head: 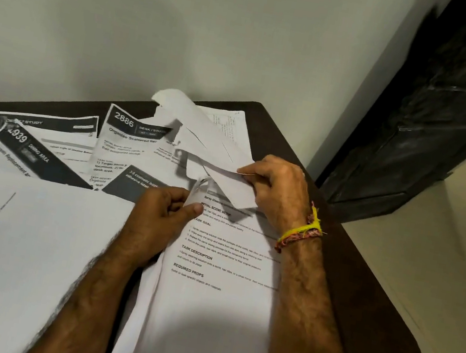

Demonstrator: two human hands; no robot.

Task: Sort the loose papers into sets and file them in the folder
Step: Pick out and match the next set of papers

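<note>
On the dark table (327, 210), loose papers (54, 146) lie spread; no folder shows. Right hand (279, 193) pinches a crumpled sheet (214, 148), left hand (156, 222) pinches a corner beneath. Sorting seems underway; next likely means flattening that sheet and matching it to a set.
</note>
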